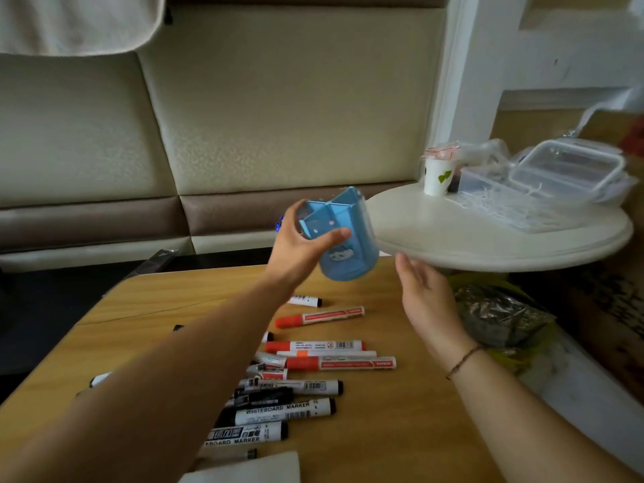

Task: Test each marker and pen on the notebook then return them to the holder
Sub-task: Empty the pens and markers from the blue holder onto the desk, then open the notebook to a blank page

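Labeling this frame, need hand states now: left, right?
Left hand: grips the blue holder, tilted in the air above the wooden table.
Right hand: open, holding nothing, beside the holder.

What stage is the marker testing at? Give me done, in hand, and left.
Done: the markers lie emptied out on the wooden table. In hand: the left hand grips the blue holder, tilted in the air and empty as far as shows; the right hand is open beside it. Left: testing every marker and returning it; only a white corner, perhaps the notebook, shows.

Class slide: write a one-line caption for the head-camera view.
Left hand holds the tilted blue holder above markers scattered on the wooden table; right hand open.
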